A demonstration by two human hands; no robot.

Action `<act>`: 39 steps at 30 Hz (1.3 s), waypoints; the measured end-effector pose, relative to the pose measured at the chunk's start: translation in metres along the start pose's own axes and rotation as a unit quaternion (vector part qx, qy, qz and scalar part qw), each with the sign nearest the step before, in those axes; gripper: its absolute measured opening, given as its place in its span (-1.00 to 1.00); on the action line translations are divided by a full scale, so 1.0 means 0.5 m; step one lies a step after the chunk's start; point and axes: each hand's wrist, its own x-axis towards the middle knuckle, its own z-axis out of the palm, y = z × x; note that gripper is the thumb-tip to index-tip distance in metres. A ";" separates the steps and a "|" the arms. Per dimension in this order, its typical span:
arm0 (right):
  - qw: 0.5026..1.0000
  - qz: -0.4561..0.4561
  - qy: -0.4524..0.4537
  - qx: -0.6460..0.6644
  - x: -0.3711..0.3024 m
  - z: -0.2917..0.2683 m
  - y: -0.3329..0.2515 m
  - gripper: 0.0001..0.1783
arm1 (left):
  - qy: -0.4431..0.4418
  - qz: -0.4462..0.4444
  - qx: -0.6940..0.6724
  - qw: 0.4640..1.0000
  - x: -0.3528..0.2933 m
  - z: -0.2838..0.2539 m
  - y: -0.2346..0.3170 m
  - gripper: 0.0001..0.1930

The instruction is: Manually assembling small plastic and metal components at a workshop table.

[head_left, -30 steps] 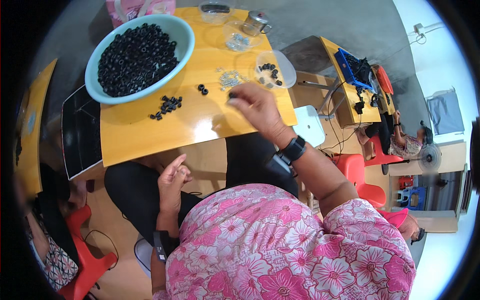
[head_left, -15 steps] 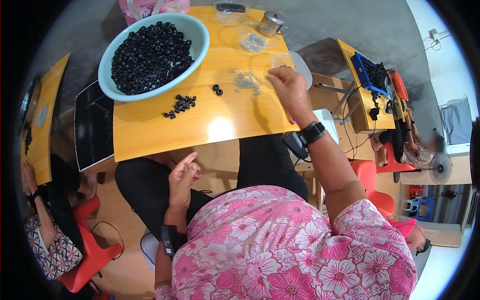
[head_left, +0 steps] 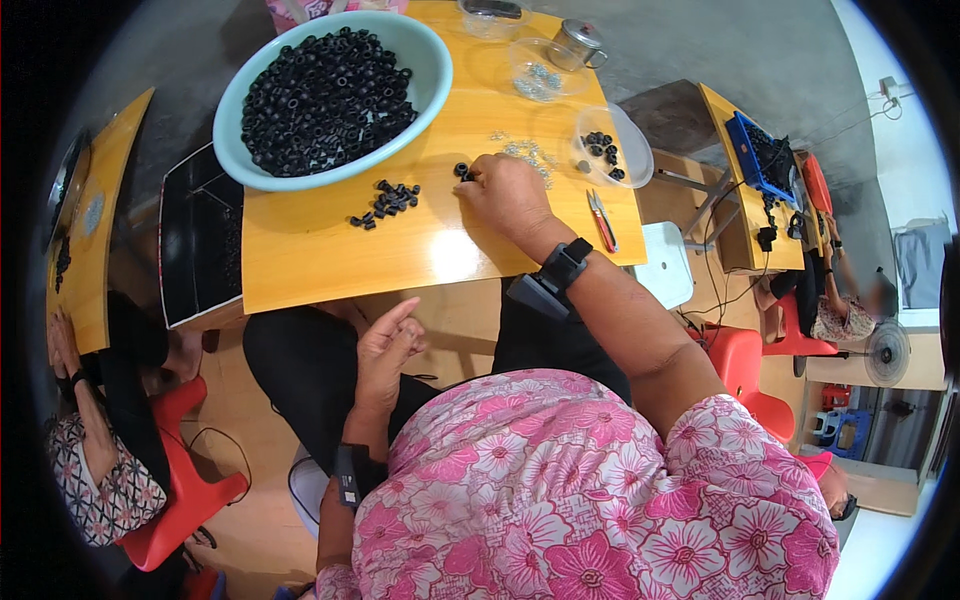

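My right hand (head_left: 508, 200) reaches over the wooden table, fingertips pinched on a small black ring beside another black ring (head_left: 460, 170). Just beyond the knuckles lies a scatter of small silvery metal pieces (head_left: 528, 152). My left hand (head_left: 388, 345) hovers above my lap, short of the table edge. Its index finger points out while the other fingers curl in; whatever they hold, if anything, is hidden. Left of my right hand rests a small pile of black rings (head_left: 388, 202). A large pale-blue basin (head_left: 432, 88) full of similar rings stands behind it.
A clear tub (head_left: 640, 150) with several black rings sits at the right table edge, near red-handled snips (head_left: 603, 220). Farther back are another clear tub (head_left: 545, 55) of metal pieces and a metal cup (head_left: 578, 45). Other people sit at tables on both sides.
My right hand has moved left from the clear tub to the black rings, uncovering the tub and the snips. My left hand keeps its pose. The whole view has shifted slightly.
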 end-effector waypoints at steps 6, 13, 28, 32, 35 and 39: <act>1.000 -0.021 -0.009 -0.014 0.001 0.016 0.009 -0.74 | 0.005 -0.001 -0.024 1.000 -0.004 0.012 0.009 -0.60; 0.895 0.039 -0.169 0.412 -0.079 0.011 -0.026 -0.83 | 0.021 0.024 -0.017 0.999 -0.008 0.003 0.000 -0.65; 0.558 0.139 -0.452 0.682 -0.191 0.067 -0.068 -0.79 | 0.046 0.130 0.022 0.990 -0.017 0.021 0.030 -0.70; 0.575 0.145 -0.462 0.659 -0.194 0.077 -0.065 -0.78 | 0.050 0.177 0.107 0.977 -0.011 0.009 0.013 -0.77; 0.607 0.143 -0.460 0.632 -0.203 0.077 -0.071 -0.77 | 0.052 0.192 0.110 0.974 -0.016 0.010 0.009 -0.79; 0.711 0.123 -0.420 0.551 -0.187 0.045 -0.084 -0.81 | 0.055 0.133 0.023 0.989 -0.016 0.010 0.008 -0.82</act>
